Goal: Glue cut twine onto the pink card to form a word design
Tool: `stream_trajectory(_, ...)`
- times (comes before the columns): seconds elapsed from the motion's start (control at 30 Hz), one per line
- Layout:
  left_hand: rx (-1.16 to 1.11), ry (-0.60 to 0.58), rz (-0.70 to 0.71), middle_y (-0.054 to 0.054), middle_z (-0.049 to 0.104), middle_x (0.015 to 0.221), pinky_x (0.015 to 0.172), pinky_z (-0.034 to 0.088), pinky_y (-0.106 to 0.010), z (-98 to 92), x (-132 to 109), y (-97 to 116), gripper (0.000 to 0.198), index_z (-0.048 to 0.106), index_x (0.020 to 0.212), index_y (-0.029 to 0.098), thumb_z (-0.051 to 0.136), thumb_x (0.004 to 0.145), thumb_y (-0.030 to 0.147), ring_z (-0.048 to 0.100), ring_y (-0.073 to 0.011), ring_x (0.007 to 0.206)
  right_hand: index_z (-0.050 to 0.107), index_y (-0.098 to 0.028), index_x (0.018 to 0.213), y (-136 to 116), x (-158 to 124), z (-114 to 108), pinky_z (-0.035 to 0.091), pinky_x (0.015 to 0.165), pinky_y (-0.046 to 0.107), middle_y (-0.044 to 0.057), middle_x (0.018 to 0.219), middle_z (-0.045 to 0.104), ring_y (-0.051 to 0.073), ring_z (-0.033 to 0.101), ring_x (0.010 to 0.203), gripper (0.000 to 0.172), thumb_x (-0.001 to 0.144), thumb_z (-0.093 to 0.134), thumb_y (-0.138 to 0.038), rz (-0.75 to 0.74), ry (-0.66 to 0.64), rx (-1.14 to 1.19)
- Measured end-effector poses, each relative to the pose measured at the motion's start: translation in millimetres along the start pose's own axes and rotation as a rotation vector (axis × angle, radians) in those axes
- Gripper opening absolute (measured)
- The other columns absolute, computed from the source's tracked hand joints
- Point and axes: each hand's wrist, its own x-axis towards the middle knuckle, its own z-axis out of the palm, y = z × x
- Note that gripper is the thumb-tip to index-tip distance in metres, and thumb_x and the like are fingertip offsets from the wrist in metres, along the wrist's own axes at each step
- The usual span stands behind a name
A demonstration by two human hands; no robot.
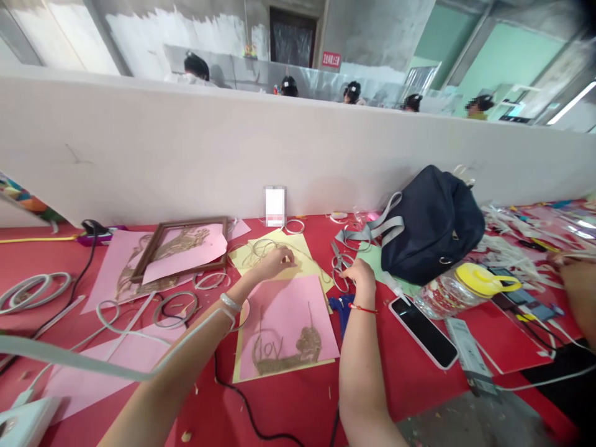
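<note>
My left hand [274, 264] is pinched on a tangled, thin pale strand [261, 249] above a yellow paper sheet [298, 251]. My right hand [361, 279] lies beside steel scissors [339, 264], with its fingers against their handle loops. Whether it grips them is hidden. Below both hands is a pink sheet on yellow backing [284, 335], bearing a straw-like lettered design. To the left, a brown wooden frame [179, 248] lies on pink paper [116, 273].
The red-covered table [288, 397] holds pale cord coils, a dark cable, a black bag [433, 226], a phone [423, 332] and a yellow-lidded plastic bottle [465, 288]. A co-worker's hand [577, 292] works at the right. A low white wall [233, 149] stands behind the table.
</note>
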Motion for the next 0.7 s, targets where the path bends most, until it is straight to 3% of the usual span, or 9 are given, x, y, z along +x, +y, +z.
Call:
stream_trajectory(0.13,-0.101,0.134,-0.02,-0.006,0.071,0.088,0.069,0.051,-0.029,-35.4,9.4,20.0,0.03,0.067,0.089,0.019,0.062,0.093,0.048,0.065,-0.018,0.076,0.079,-0.012,0.097,2.7,-6.1,-7.8,0.054,0.077,0.036,0.024,0.108,0.079,0.035,0.076,0.105,0.023,0.082,0.077,-0.03,-0.044,0.056,0.073)
stream_trajectory(0.23,-0.304,0.228,-0.015,-0.006,0.074,0.083,0.065,0.05,-0.029,-64.2,21.6,38.7,0.039,0.069,0.1,0.017,0.073,0.085,0.053,0.065,-0.018,0.071,0.076,-0.014,0.085,0.6,-13.3,-18.2,0.053,0.071,0.036,0.021,0.086,0.079,0.034,0.077,0.092,0.031,0.092,0.067,-0.043,-0.143,0.073,0.185)
stream_trajectory(0.3,-0.352,0.271,-0.003,-0.008,0.077,0.086,0.068,0.05,-0.03,-81.6,29.5,49.9,0.046,0.071,0.108,0.015,0.077,0.081,0.053,0.067,-0.0186,0.074,0.074,-0.015,0.086,-7.7,-21.6,-23.4,0.053,0.07,0.033,0.016,0.08,0.078,0.03,0.076,0.083,0.031,0.094,0.064,-0.044,-0.249,0.099,0.296)
stream_trajectory(0.37,-0.308,0.305,0.013,-0.009,0.078,0.09,0.072,0.05,-0.031,-96.8,36.1,58.1,0.041,0.075,0.102,0.015,0.075,0.082,0.051,0.067,-0.0193,0.078,0.07,-0.017,0.095,-22.1,-32.7,-25.0,0.053,0.075,0.033,0.012,0.089,0.078,0.027,0.074,0.086,0.031,0.092,0.066,-0.047,-0.363,0.175,0.405)
stream_trajectory(0.5,-0.167,0.387,0.013,-0.008,0.077,0.09,0.07,0.046,-0.03,-119.9,44.6,65.2,0.028,0.078,0.089,0.016,0.072,0.086,0.043,0.062,-0.0174,0.076,0.063,-0.02,0.101,-53.7,-52.5,-18.8,0.051,0.083,0.038,0.012,0.104,0.074,0.029,0.068,0.097,0.048,0.08,0.074,-0.062,-0.556,0.344,0.54)
stream_trajectory(0.7,0.028,0.57,-0.016,-0.008,0.075,0.094,0.072,0.042,-0.03,-135.0,48.3,66.3,0.014,0.081,0.089,0.016,0.074,0.087,0.028,0.054,-0.0146,0.072,0.059,-0.022,0.1,-58.1,-52.4,-12.0,0.049,0.09,0.04,0.011,0.109,0.069,0.029,0.064,0.105,0.052,0.082,0.07,-0.069,-0.647,0.297,0.51)
